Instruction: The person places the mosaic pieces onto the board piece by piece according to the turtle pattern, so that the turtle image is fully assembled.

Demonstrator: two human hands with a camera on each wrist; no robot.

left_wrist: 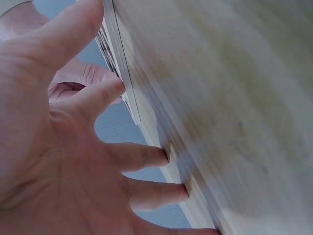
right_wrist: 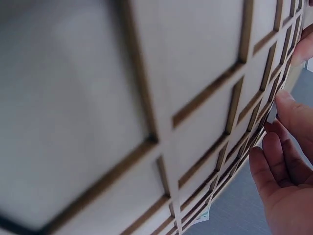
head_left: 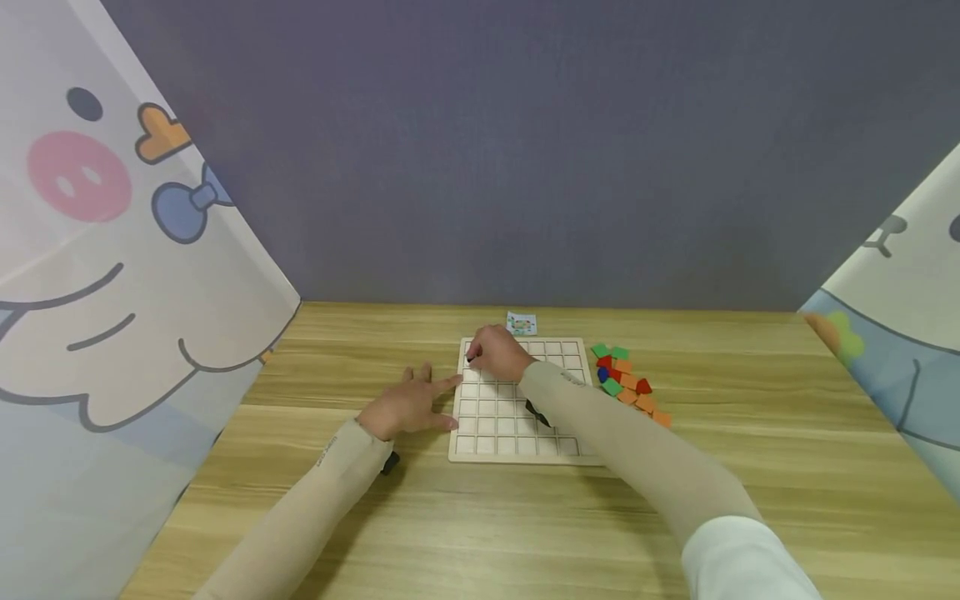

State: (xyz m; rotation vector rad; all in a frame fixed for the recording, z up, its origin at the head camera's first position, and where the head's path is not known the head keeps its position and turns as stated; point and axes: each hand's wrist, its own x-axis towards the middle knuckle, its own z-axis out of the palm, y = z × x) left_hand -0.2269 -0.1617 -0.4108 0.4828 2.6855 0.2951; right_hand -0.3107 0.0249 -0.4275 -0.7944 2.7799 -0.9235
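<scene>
A pale wooden board (head_left: 486,425) with a grid of square recesses lies flat on the table. Over its far left corner, my right hand (head_left: 501,353) pinches a small thin tile (right_wrist: 272,113) between thumb and forefinger; it looks dark in the head view. The tile is at the grid's left side, and whether it sits in a recess I cannot tell. My left hand (head_left: 408,406) is spread beside the board, its thumb and forefinger touching the left edge. In the left wrist view its other fingertips (left_wrist: 159,155) rest on the table.
Right of the board lies a loose pile of orange, green, red and blue tiles (head_left: 628,382). A small printed card (head_left: 522,323) lies behind the far edge. A grey panel (head_left: 540,167) stands at the table's back, with cartoon-printed cloth (head_left: 90,300) at the sides.
</scene>
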